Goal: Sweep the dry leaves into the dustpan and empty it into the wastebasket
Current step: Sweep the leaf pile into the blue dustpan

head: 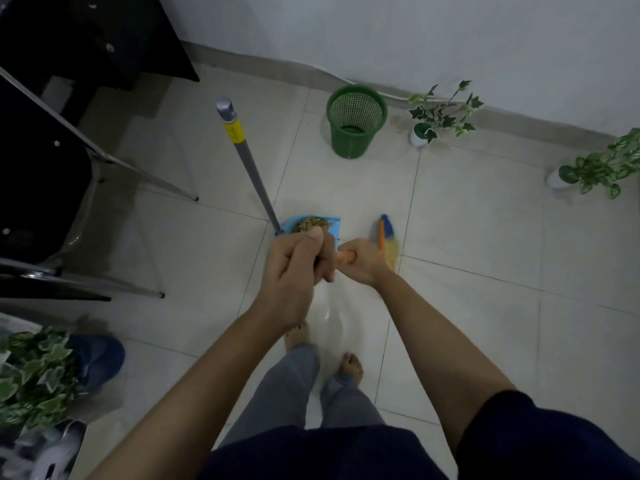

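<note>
Pale glossy square floor tiles [485, 254] meet a plain white wall [381, 36] along a grey skirting. Black chairs with chrome legs [45, 188] stand left. Light is dim.

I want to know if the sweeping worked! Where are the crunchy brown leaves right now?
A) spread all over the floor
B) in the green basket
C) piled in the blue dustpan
C: the dry leaves lie heaped in the blue dustpan on the floor, while the green wastebasket by the wall holds none that show.
</note>
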Demonstrator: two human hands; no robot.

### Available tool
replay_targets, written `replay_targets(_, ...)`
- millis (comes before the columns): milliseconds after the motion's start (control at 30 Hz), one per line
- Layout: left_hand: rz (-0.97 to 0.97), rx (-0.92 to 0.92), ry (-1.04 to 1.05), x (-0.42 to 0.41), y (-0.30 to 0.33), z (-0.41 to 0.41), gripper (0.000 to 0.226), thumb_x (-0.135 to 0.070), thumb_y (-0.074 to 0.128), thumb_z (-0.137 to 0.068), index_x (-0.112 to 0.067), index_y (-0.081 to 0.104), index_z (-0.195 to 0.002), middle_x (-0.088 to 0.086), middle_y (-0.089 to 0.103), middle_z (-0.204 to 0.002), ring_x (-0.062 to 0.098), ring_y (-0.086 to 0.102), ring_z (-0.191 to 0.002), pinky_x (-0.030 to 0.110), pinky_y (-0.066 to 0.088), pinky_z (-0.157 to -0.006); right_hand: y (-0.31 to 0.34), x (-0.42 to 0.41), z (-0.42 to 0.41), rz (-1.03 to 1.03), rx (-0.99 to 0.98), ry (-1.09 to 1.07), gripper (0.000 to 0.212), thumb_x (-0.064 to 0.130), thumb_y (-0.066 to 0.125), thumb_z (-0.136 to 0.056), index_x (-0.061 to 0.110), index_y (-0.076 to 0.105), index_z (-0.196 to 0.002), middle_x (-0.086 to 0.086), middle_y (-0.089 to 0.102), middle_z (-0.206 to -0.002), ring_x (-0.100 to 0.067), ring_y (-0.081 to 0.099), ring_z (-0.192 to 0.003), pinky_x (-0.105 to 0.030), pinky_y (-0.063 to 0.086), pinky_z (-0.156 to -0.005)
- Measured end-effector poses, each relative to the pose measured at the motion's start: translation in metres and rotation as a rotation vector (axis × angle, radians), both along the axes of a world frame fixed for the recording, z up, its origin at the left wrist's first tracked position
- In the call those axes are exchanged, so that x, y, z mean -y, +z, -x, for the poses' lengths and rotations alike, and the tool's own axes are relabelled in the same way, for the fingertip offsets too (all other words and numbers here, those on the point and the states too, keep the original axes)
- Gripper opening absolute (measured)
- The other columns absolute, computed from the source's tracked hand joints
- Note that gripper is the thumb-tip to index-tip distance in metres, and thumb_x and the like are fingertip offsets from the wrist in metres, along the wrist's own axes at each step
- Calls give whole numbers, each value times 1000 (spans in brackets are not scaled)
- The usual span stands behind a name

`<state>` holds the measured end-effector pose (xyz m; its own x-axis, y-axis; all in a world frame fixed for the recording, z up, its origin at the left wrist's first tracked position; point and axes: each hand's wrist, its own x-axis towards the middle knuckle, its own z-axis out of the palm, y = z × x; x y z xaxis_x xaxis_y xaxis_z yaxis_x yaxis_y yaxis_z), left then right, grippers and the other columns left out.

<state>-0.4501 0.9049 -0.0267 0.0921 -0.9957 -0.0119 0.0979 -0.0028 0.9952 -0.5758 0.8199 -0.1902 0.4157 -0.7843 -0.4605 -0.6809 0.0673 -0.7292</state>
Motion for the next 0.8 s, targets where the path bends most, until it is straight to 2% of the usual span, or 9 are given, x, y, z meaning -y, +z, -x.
replay_targets(100, 32, 36, 45, -1, 11, -11, 50, -27, 30, -89, -5, 33, -44, -3, 34, -42, 16, 31, -41, 20, 33, -47, 9, -15, -39, -84, 122, 17, 38, 14, 61, -78, 27, 47, -44, 7, 47, -53, -9, 43, -54, -21, 37, -54)
replay_targets(167, 74, 76, 17, 1, 22, -18, 47, -26, 29, -89, -6, 34, -46, -11, 36, -44, 7, 33, -42, 21, 30, -45, 20, -24, -63, -120, 175, -26, 30, 20, 58, -83, 32, 48, -57, 3, 51, -64, -16, 50, -62, -32, 45, -62)
replay_targets(233, 142, 91, -26, 3, 38, -25, 44, -24, 28, -90, -15, 37, -48, -15, 36, -45, 5, 33, -42, 21, 29, -47, 25, -28, -77, -7, 232, -28, 37, 21, 54, -84, 28, 38, -52, 3, 45, -56, -18, 47, -59, -39, 45, -61)
replay_targets(300, 216, 55, -41, 4, 56, -33, 43, -22, 27, -90, -21, 41, -50, -15, 36, -46, 8, 32, -41, 24, 28, -47, 31, -27, -77, 98, 253, -32, 48, 11, 57, -79, 27, 30, -43, 10, 38, -41, -5, 40, -48, -30, 41, -52)
replay_targets(400, 268, 1, -35, 5, 74, -35, 43, -23, 27, -89, -28, 37, -48, -16, 36, -45, 14, 30, -38, 31, 24, -44, 44, -23, -60, 234, 293, -84, 53, 8, 60, -71, 29, 26, -35, 12, 38, -33, -2, 38, -36, -10, 25, -47)
replay_targets(533, 246, 21, -88, 11, 69, -19, 45, -25, 27, -90, -18, 35, -46, -4, 33, -43, 14, 32, -41, 31, 29, -46, 52, -9, -26, 227, 183, -131, 51, 5, 60, -69, 25, 30, -34, 11, 41, -33, -2, 39, -37, -22, 27, -47)
replay_targets(633, 198, 75, -182, 16, 52, -3, 42, -29, 28, -92, -22, 38, -52, -5, 37, -46, 14, 39, -45, 24, 35, -51, 55, -1, 0, 152, 49, -88, 14, 24, 54, -63, 20, 53, -50, 2, 53, -51, -12, 49, -54, -30, 39, -55)
replay_targets(700, 139, 142, -238, 19, 38, 6, 41, -34, 29, -92, -22, 41, -54, -9, 40, -50, 26, 42, -49, 36, 39, -52, 54, -1, 14, 155, -11, -86, 32, 31, 48, -60, 1, 60, -60, -12, 63, -63, -17, 57, -63, -19, 41, -58)
replay_targets(800, 120, 193, -345, 24, 24, 18, 40, -37, 30, -92, -22, 44, -58, -11, 44, -53, 29, 47, -56, 47, 43, -58, 57, -11, 28, 122, -7, -199, 34, 46, 39, -55, 16, 56, -55, 5, 56, -55, 3, 54, -58, -24, 43, -66)
